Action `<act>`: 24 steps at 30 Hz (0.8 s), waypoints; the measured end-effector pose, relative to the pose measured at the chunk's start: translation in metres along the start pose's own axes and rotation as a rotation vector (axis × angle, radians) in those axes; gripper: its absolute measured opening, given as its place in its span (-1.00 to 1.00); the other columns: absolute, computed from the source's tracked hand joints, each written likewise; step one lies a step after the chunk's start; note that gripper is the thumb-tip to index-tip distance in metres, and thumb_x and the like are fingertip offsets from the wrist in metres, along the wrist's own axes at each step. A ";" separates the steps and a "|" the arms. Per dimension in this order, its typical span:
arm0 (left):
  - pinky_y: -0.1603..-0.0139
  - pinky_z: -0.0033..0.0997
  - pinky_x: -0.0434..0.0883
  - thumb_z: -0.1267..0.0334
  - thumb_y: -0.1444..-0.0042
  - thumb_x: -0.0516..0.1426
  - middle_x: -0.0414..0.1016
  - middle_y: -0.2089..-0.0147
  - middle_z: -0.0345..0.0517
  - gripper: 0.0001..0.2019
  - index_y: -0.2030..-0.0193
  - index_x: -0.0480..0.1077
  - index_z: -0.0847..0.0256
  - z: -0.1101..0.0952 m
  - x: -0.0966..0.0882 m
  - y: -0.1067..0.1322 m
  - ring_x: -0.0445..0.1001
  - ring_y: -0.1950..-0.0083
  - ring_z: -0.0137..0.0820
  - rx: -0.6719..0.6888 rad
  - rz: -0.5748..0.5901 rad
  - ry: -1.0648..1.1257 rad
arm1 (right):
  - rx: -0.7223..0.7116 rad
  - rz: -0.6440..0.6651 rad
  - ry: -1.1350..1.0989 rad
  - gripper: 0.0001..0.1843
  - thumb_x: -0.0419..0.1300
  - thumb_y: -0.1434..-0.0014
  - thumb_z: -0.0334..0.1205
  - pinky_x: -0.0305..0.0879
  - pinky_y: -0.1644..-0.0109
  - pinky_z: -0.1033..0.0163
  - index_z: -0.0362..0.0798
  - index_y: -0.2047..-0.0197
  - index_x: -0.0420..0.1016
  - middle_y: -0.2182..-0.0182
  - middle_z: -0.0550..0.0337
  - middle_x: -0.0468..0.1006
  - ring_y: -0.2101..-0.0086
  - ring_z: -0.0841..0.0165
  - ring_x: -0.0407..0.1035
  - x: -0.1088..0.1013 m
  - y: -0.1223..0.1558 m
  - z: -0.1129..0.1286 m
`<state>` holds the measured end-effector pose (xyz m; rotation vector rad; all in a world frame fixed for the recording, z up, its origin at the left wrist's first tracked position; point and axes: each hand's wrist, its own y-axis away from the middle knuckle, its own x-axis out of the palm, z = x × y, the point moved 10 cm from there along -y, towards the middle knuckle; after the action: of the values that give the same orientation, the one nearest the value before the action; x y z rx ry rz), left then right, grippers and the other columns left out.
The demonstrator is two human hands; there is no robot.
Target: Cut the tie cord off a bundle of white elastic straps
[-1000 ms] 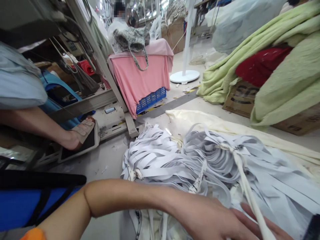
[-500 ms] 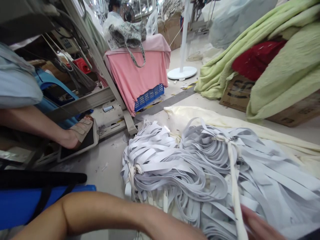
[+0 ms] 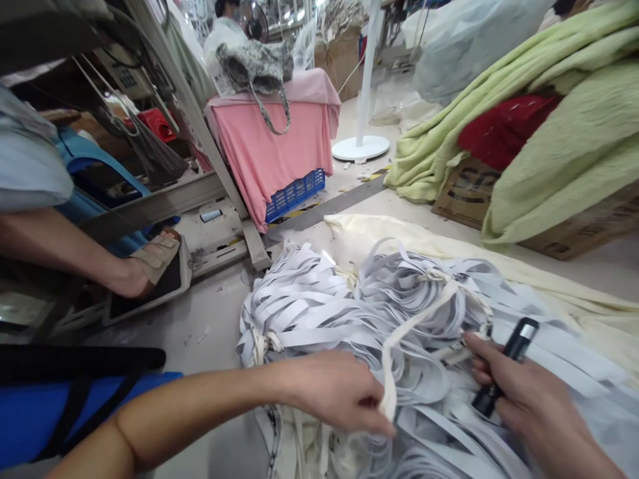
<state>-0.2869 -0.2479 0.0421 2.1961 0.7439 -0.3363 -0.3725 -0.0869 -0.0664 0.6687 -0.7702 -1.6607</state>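
My left hand [image 3: 344, 392] is closed on a white cloth strip [image 3: 392, 356], pinched near its lower end. The strip curves up to the tie around a bundle of pale grey flat bands [image 3: 399, 286]. My right hand [image 3: 529, 392] grips a slim black tool [image 3: 522, 339] with a shiny patch near its upper end; its exact kind is unclear. The thumb and fingertips of that hand are at the tie's lower right, where another light strip end [image 3: 454, 352] shows. A second bundle of bands [image 3: 294, 306], tied at its left, lies beside the first.
Cream cloth [image 3: 429, 239] lies beneath and behind the bundles. Lime-green fabric [image 3: 559, 153] drapes over cardboard boxes at right. Pink cloth [image 3: 279, 140] covers a blue crate [image 3: 297, 196]. A white pole base [image 3: 360, 148] stands behind. At left, another person's foot [image 3: 150, 263] rests on a pedal.
My left hand has come into view, holding the white strip, which now bends leftward instead of hanging straight down. My right hand has moved up to the tie, showing the black tool.
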 end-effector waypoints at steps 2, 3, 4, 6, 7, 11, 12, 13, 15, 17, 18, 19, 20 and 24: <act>0.32 -0.39 0.27 0.06 -0.18 0.02 0.40 0.35 -0.07 -0.70 0.33 0.38 0.26 0.005 -0.025 -0.004 0.36 0.30 -0.33 -0.100 -0.218 -0.121 | 0.080 0.085 -0.034 -0.66 0.38 0.04 -0.22 -0.07 0.71 0.56 -0.15 0.41 0.25 0.60 0.33 0.11 0.65 0.60 -0.05 -0.002 0.019 -0.002; 0.22 -0.35 0.30 0.06 -0.20 0.00 0.44 0.25 -0.01 -0.69 0.23 0.39 0.27 0.002 -0.035 -0.007 0.38 0.20 -0.28 -0.098 -0.322 -0.107 | 0.109 0.127 -0.027 -0.53 0.47 0.26 -0.13 -0.10 0.73 0.55 -0.15 0.42 0.30 0.62 0.33 0.10 0.66 0.60 -0.09 -0.004 0.027 -0.003; 0.11 -0.31 0.30 0.08 -0.21 -0.01 0.45 0.16 0.03 -0.69 0.14 0.39 0.27 -0.002 -0.042 -0.012 0.38 0.10 -0.25 -0.062 -0.402 -0.047 | 0.133 0.150 -0.007 -0.40 0.53 0.50 -0.09 -0.12 0.74 0.54 -0.15 0.45 0.33 0.64 0.32 0.09 0.66 0.61 -0.12 -0.007 0.034 -0.005; -0.08 -0.28 0.25 0.08 -0.21 0.01 0.43 0.04 0.02 -0.68 0.04 0.35 0.25 -0.012 -0.051 -0.022 0.33 -0.04 -0.27 0.033 -0.531 0.127 | 0.145 0.172 0.048 -0.23 0.57 0.84 -0.06 -0.12 0.74 0.53 -0.14 0.49 0.34 0.67 0.30 0.08 0.65 0.61 -0.15 -0.014 0.043 -0.007; -0.10 -0.29 0.23 0.06 -0.18 0.05 0.41 0.02 0.00 -0.67 0.04 0.34 0.24 -0.013 -0.054 -0.028 0.32 -0.06 -0.28 0.060 -0.574 0.217 | 0.141 0.179 0.077 -0.19 0.57 0.88 -0.03 -0.12 0.73 0.53 -0.12 0.49 0.32 0.69 0.29 0.08 0.64 0.61 -0.16 -0.016 0.047 -0.007; 0.26 -0.45 0.28 -0.05 0.16 0.30 0.38 0.27 -0.19 -0.50 0.18 0.31 0.23 -0.008 -0.033 -0.060 0.34 0.25 -0.45 0.052 -0.485 0.654 | 0.129 0.174 0.163 -0.08 0.52 0.93 0.14 -0.10 0.70 0.50 -0.06 0.42 0.30 0.73 0.30 0.05 0.64 0.55 -0.15 -0.013 0.057 -0.005; 0.35 -0.49 0.23 -0.07 0.28 0.35 0.34 0.36 -0.28 -0.45 0.24 0.30 0.23 -0.006 -0.023 -0.068 0.29 0.35 -0.52 0.043 -0.422 0.788 | 0.126 0.166 0.178 -0.07 0.50 0.93 0.17 -0.10 0.70 0.49 -0.06 0.42 0.29 0.74 0.30 0.05 0.63 0.53 -0.14 -0.012 0.059 -0.004; 0.40 -0.51 0.18 -0.07 0.39 0.38 0.29 0.44 -0.34 -0.41 0.29 0.29 0.23 -0.004 -0.015 -0.073 0.23 0.42 -0.57 0.035 -0.367 0.912 | 0.123 0.160 0.195 -0.08 0.49 0.92 0.19 -0.08 0.69 0.48 -0.06 0.43 0.28 0.74 0.30 0.06 0.63 0.52 -0.14 -0.011 0.060 -0.003; 0.42 -0.51 0.14 -0.05 0.52 0.40 0.24 0.53 -0.40 -0.39 0.38 0.26 0.25 0.001 -0.003 -0.079 0.18 0.49 -0.62 0.000 -0.305 1.117 | 0.102 0.168 0.235 -0.14 0.46 0.83 0.25 -0.04 0.68 0.45 -0.05 0.48 0.23 0.72 0.29 0.08 0.63 0.51 -0.12 -0.010 0.061 -0.002; 0.38 -0.49 0.16 0.01 0.52 0.41 0.28 0.55 -0.38 -0.42 0.41 0.27 0.28 0.004 0.005 -0.079 0.23 0.49 -0.62 -0.051 -0.239 1.256 | 0.033 0.166 0.265 -0.21 0.41 0.64 0.32 0.00 0.67 0.39 -0.03 0.48 0.21 0.71 0.32 0.05 0.64 0.48 -0.09 -0.013 0.058 0.000; 0.35 -0.47 0.19 0.05 0.48 0.41 0.32 0.54 -0.35 -0.45 0.41 0.28 0.30 0.005 0.007 -0.078 0.26 0.48 -0.61 -0.067 -0.208 1.297 | -0.018 0.164 0.268 -0.26 0.38 0.53 0.34 0.01 0.67 0.37 -0.02 0.47 0.20 0.70 0.34 0.02 0.65 0.47 -0.07 -0.015 0.056 0.002; 0.32 -0.46 0.22 0.09 0.42 0.41 0.34 0.53 -0.33 -0.49 0.40 0.29 0.31 0.005 0.007 -0.077 0.30 0.48 -0.59 -0.081 -0.185 1.323 | -0.067 0.158 0.268 -0.30 0.35 0.42 0.35 0.01 0.67 0.34 -0.02 0.45 0.20 0.69 0.35 0.00 0.66 0.45 -0.06 -0.018 0.054 0.004; 0.30 -0.46 0.24 0.15 0.34 0.40 0.36 0.53 -0.32 -0.53 0.38 0.29 0.32 0.006 0.007 -0.075 0.31 0.48 -0.59 -0.086 -0.171 1.337 | -0.111 0.151 0.264 -0.34 0.34 0.34 0.33 0.00 0.67 0.33 -0.01 0.44 0.20 0.69 0.37 -0.02 0.67 0.44 -0.05 -0.020 0.053 0.005; 0.33 -0.48 0.27 0.41 0.00 0.19 0.35 0.59 -0.34 -0.80 0.28 0.23 0.30 0.010 0.008 -0.072 0.32 0.54 -0.59 -0.083 -0.156 1.303 | -0.140 0.162 0.262 -0.38 0.36 0.33 0.25 -0.03 0.68 0.32 -0.03 0.40 0.26 0.67 0.35 0.03 0.69 0.46 -0.04 -0.024 0.048 -0.003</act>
<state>-0.3245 -0.2149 -0.0109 2.0852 1.5323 1.1507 -0.3358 -0.0710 -0.0300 0.6891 -0.5018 -1.4308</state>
